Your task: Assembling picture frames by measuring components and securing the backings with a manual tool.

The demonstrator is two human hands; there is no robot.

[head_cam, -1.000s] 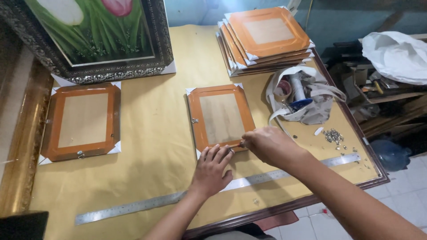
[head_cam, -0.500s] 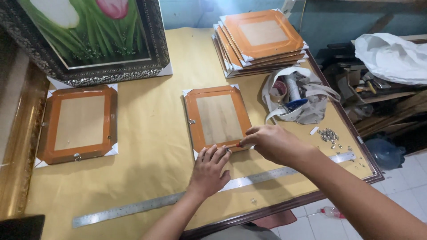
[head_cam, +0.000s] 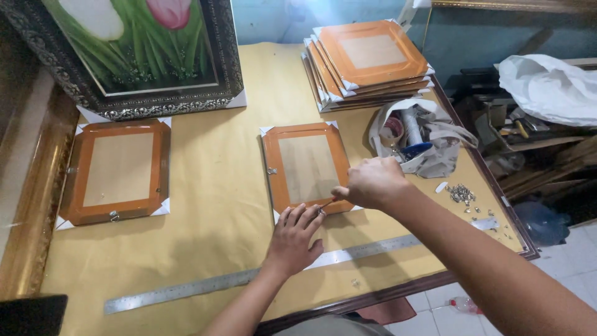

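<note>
Head view shows little change: left hand (head_cam: 293, 239) still presses flat, fingers spread, at the middle frame (head_cam: 305, 167); right hand (head_cam: 372, 182) fingers stay pinched on a thin tool (head_cam: 325, 203). Two single frames lie on the table (head_cam: 217, 186), plus one stack (head_cam: 368, 62) and one ruler (head_cam: 261, 274).

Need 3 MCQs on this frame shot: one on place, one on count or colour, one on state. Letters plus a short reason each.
1. Where does the long metal ruler lie?
A. along the near edge of the table
B. on top of the frame stack
C. leaning on the painting

2. How many orange frames lie singly on the yellow table, apart from the stack?
A. one
B. two
C. four

3. How does the left hand stand?
A. flat, fingers spread at the lower edge of the middle frame
B. lifted clear of the table
C. closed round the ruler

Answers:
1 A, the ruler runs along the near side, under the arms.
2 B, the middle frame and the left frame.
3 A, its palm is down while the right hand pinches a thin tool at the frame's lower edge.
</note>
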